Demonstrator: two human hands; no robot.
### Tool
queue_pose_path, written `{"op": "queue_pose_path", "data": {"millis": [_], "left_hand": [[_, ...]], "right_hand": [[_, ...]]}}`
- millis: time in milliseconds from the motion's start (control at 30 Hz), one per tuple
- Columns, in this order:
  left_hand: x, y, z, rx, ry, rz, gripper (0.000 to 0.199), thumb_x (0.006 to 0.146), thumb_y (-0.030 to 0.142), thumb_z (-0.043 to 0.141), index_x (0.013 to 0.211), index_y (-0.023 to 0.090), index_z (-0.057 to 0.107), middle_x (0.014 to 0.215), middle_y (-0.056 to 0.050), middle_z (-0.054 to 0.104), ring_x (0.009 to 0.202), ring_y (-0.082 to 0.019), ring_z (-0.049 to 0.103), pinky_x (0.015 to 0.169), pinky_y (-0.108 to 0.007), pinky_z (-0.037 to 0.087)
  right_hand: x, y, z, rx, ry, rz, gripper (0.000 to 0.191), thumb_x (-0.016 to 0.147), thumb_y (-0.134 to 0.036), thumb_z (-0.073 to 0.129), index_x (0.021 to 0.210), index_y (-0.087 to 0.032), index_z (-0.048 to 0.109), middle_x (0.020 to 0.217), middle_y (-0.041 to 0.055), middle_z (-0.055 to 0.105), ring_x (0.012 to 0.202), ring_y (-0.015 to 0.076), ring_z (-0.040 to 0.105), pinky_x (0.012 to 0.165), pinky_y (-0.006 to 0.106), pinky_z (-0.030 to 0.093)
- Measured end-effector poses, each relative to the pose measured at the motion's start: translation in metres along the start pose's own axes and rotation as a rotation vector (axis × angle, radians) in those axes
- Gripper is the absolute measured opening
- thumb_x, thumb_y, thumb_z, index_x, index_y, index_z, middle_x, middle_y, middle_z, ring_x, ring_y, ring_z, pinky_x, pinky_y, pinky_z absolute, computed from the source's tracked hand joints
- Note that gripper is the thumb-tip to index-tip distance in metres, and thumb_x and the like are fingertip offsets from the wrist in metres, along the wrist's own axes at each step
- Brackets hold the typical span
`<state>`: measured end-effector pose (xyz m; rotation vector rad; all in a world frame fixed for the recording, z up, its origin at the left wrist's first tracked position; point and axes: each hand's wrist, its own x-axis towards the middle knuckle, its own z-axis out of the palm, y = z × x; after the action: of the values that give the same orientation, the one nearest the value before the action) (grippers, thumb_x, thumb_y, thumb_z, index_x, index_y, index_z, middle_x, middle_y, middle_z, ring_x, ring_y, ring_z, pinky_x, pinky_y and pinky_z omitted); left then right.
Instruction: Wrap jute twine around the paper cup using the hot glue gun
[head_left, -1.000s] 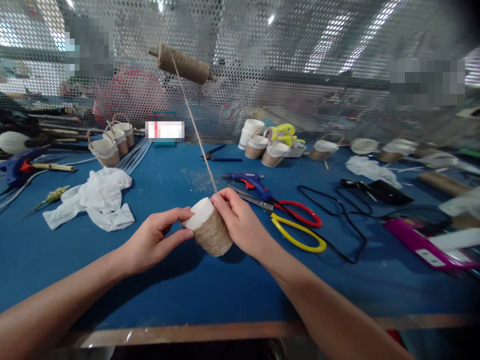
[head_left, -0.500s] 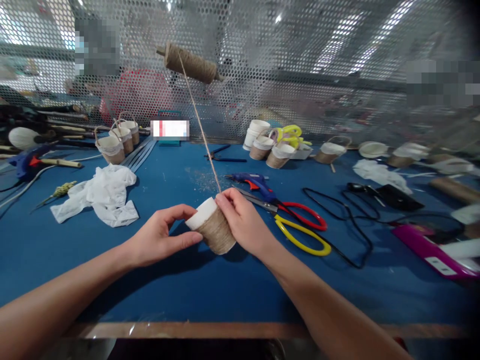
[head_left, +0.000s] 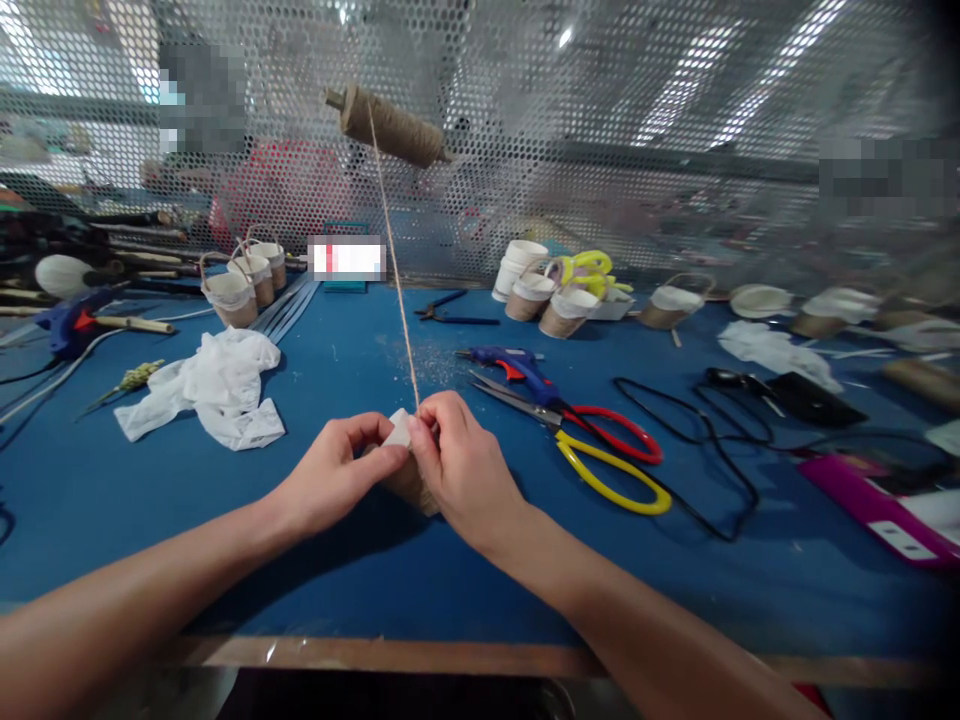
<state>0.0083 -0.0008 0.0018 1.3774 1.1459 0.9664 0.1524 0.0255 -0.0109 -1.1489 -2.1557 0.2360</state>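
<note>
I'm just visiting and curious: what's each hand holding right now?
Left hand: holding the twine-wrapped cup.
Right hand: holding the cup too, beside the twine.

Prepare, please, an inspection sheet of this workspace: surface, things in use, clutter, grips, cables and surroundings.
Surface: blue table, with pale crumbs near the middle.
Things in use: tilted cup wrapped in twine, one end white, partly hidden; twine strand rising to the spool.
Clutter: glue gun, scissors with red and yellow handles, pliers, white cloth, several other cups.
Grips: left grip holds the cup; right grip pinches it where the strand arrives.
Cables: black cable looping right of the scissors.
Surroundings: perforated screen behind the table.
</note>
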Motion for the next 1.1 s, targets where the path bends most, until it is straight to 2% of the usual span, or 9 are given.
{"op": "queue_pose_path", "data": {"millis": [533, 833, 900, 1000, 1100], "left_hand": [[-0.001, -0.002, 0.0, -0.107, 0.063, -0.018, 0.02, 0.071, 0.027, 0.052, 0.057, 0.016, 0.045, 0.053, 0.006, 0.038, 0.052, -0.008, 0.03, 0.051, -0.022, 0.025], [0.0, -0.001, 0.002, -0.13, 0.02, -0.035, 0.021, 0.071, 0.028, 0.055, 0.058, 0.015, 0.043, 0.055, 0.006, 0.038, 0.053, -0.007, 0.03, 0.052, -0.021, 0.025], [0.0, -0.001, 0.002, -0.132, 0.015, -0.033, 0.022, 0.07, 0.029, 0.055, 0.057, 0.016, 0.042, 0.054, 0.006, 0.038, 0.053, -0.007, 0.03, 0.052, -0.021, 0.025], [-0.001, -0.002, 0.002, -0.129, 0.017, -0.024, 0.022, 0.069, 0.03, 0.055, 0.057, 0.016, 0.042, 0.054, 0.006, 0.037, 0.052, -0.008, 0.029, 0.051, -0.022, 0.024], [-0.001, -0.003, 0.003, -0.146, 0.02, -0.037, 0.021, 0.067, 0.03, 0.056, 0.057, 0.016, 0.042, 0.054, 0.006, 0.038, 0.052, -0.008, 0.03, 0.052, -0.022, 0.025]], "right_hand": [[0.0, -0.002, -0.007, 0.041, -0.034, 0.023, 0.016, 0.089, -0.029, 0.031, 0.079, -0.02, 0.039, 0.078, 0.0056, 0.051, 0.068, 0.017, 0.05, 0.06, 0.03, 0.039], [-0.001, -0.003, -0.005, 0.065, -0.066, 0.035, 0.015, 0.087, -0.03, 0.032, 0.077, -0.02, 0.039, 0.08, 0.006, 0.051, 0.067, 0.0167, 0.049, 0.061, 0.032, 0.04], [-0.002, -0.003, -0.005, 0.12, -0.083, 0.065, 0.015, 0.086, -0.03, 0.034, 0.077, -0.02, 0.04, 0.08, 0.006, 0.051, 0.068, 0.0174, 0.049, 0.063, 0.033, 0.04], [0.002, 0.002, -0.006, 0.317, -0.13, 0.161, 0.015, 0.085, -0.034, 0.041, 0.079, -0.02, 0.043, 0.079, 0.004, 0.054, 0.071, 0.0169, 0.051, 0.068, 0.034, 0.041], [0.022, 0.012, -0.008, 0.452, -0.158, 0.225, 0.024, 0.086, -0.042, 0.039, 0.083, -0.019, 0.046, 0.077, 0.0031, 0.057, 0.07, 0.0147, 0.055, 0.065, 0.03, 0.045]]}}
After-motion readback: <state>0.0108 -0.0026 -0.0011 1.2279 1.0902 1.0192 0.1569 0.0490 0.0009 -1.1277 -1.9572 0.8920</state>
